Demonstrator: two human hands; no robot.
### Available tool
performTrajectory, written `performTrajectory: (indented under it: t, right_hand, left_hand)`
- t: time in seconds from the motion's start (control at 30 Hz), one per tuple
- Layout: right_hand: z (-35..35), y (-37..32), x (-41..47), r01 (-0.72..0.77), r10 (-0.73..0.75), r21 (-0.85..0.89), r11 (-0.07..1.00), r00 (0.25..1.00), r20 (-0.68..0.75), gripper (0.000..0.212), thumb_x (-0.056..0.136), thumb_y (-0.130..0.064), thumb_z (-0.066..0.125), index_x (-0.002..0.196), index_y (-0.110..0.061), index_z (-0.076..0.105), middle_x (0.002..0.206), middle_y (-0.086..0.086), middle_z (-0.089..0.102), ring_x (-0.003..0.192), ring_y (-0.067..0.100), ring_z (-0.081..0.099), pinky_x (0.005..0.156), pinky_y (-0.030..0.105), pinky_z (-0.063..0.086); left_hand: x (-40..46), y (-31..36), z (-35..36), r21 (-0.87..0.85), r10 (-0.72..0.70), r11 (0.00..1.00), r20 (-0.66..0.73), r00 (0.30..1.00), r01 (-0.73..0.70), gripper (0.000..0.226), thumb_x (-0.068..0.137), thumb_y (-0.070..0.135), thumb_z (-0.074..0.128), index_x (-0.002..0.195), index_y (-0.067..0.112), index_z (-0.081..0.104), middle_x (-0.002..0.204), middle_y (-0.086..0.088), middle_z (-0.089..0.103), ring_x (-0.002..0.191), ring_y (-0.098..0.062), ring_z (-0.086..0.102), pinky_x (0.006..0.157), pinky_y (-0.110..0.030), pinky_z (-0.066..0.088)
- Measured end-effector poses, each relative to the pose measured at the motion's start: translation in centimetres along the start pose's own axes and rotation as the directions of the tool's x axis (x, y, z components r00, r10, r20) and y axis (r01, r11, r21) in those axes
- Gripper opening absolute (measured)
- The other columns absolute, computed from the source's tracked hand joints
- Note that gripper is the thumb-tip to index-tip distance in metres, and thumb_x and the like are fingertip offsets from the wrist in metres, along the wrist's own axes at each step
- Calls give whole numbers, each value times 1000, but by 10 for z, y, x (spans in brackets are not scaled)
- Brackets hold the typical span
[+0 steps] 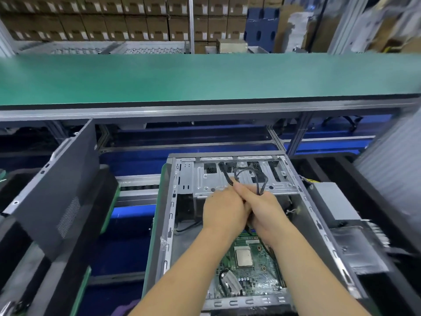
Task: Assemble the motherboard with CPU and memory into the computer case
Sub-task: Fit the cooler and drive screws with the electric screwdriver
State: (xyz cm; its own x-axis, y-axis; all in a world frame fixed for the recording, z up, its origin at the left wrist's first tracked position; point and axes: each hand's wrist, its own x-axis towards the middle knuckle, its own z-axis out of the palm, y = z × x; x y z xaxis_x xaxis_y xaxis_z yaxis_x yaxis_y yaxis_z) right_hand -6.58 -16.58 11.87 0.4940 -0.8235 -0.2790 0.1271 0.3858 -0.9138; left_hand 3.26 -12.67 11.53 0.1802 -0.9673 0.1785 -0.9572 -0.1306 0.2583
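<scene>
An open grey computer case (167,215) lies on its side in front of me. A green motherboard (257,277) sits inside it at the near end, with a square silver CPU (244,257) on it. Above the case's middle, my left hand (222,212) and my right hand (262,208) are pressed close together. Both grip a bundle of black cables (250,176) that loops up over the silver drive cage (200,179). The memory is hidden under my arms.
A dark side panel (59,190) leans at the left. A grey power supply (332,201) with wires lies right of the case. A long green shelf (205,78) runs across above, with stacked cardboard boxes (91,19) behind it.
</scene>
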Motion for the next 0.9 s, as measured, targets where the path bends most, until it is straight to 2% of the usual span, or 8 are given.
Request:
performTrajectory:
  t: [0.13, 0.23, 0.37, 0.47, 0.57, 0.67, 0.8, 0.9]
  right_hand:
    - [-17, -15, 1, -74, 75, -20, 997, 997, 26, 36, 62, -45, 92, 67, -17, 70, 59, 6, 58, 64, 23, 61, 59, 30, 45]
    - [-24, -23, 9, -90, 91, 9, 996, 992, -90, 35, 66, -34, 91, 74, -14, 64, 62, 8, 65, 67, 27, 65, 59, 33, 51]
    - [-55, -35, 9, -17, 35, 91, 996, 978, -206, 62, 66, -39, 90, 113, -6, 65, 101, 14, 76, 90, 28, 76, 68, 38, 60]
    - [-97, -49, 5, 67, -41, 90, 994, 962, -270, 38, 79, -34, 84, 101, -6, 73, 92, 13, 78, 81, 27, 76, 59, 32, 57]
    - [-145, -66, -6, 124, -86, 103, 987, 945, -316, 23, 89, -30, 76, 91, -7, 74, 85, 12, 75, 76, 27, 72, 67, 37, 57]
    - [-201, -79, -17, 187, -126, 97, 978, 887, -444, 19, 92, -26, 73, 78, -13, 73, 74, 8, 72, 69, 23, 68, 68, 37, 54]
    - [-269, -77, -29, 187, -177, -48, 981, 771, -612, 25, 93, -28, 72, 73, -13, 71, 68, 5, 66, 66, 21, 60, 67, 36, 50]
    - [-310, -64, -32, 108, -276, -276, 955, 659, -700, 22, 95, -28, 66, 76, -17, 72, 73, 3, 69, 73, 23, 63, 68, 35, 52]
  left_hand:
    - [9, 14, -4, 178, 20, 984, 22, 1000, -23, 38, 103, 37, 36, 125, 12, 54, 101, -9, 68, 94, -31, 61, 75, -37, 41]
    - [12, 32, -8, 199, 33, 979, 42, 999, -41, 33, 101, 24, 41, 129, 11, 52, 105, -9, 65, 95, -31, 60, 76, -39, 43]
    - [25, 65, -14, -182, -10, 983, 11, 1000, 12, 41, 102, 43, 33, 132, 21, 50, 115, -5, 63, 102, -28, 59, 85, -43, 50]
    - [39, 98, -6, -419, 76, 907, 62, 995, -43, 37, 98, 49, 39, 128, 31, 51, 118, 3, 60, 109, -21, 55, 90, -44, 50]
    - [50, 140, 12, -539, 149, 838, 67, 987, -89, 40, 94, 45, 42, 131, 34, 50, 121, 6, 58, 114, -19, 46, 97, -40, 43]
    - [57, 194, 39, -539, 203, 830, 49, 978, -145, 41, 95, 32, 47, 135, 27, 51, 117, -1, 58, 113, -21, 42, 101, -38, 39]
    - [63, 263, 74, -614, 272, 773, 92, 958, -160, 27, 96, 20, 46, 120, 18, 58, 113, -3, 60, 112, -22, 44, 101, -39, 37]
    - [62, 289, 96, -621, 240, 779, 164, 957, -89, 41, 94, 23, 48, 135, 25, 52, 128, -3, 52, 121, -20, 40, 106, -38, 36]
